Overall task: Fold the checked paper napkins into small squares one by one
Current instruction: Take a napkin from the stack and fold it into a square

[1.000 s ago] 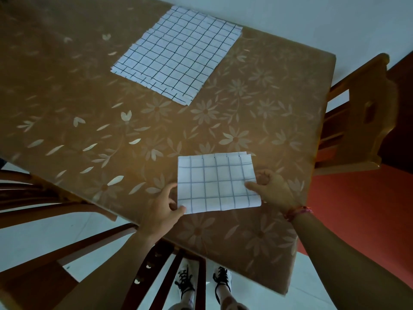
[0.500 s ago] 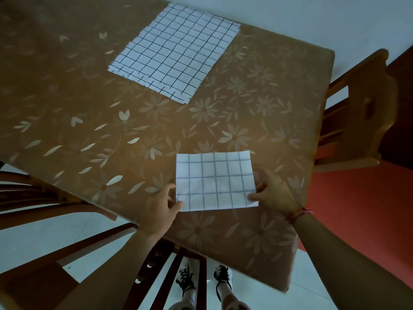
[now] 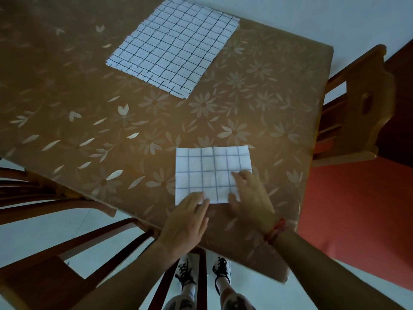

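Observation:
A folded checked napkin [image 3: 210, 171] lies flat near the table's front edge. My left hand [image 3: 186, 220] rests with its fingertips on the napkin's near edge, fingers spread. My right hand [image 3: 252, 198] lies flat over the napkin's near right corner, fingers apart, pressing on the paper. Neither hand grips the napkin. A stack of unfolded checked napkins [image 3: 172, 45] lies flat at the far side of the table.
The table [image 3: 67, 108] wears a brown cloth with pale flowers. A wooden chair [image 3: 357, 104] stands at the right end, another chair [image 3: 55, 253] at the lower left. A red floor area [image 3: 357, 209] lies to the right. My shoes [image 3: 201, 271] show below the table edge.
Both hands have left the napkin's side edges and moved onto its near edge, now lying flat on the paper. The napkin has stayed in place.

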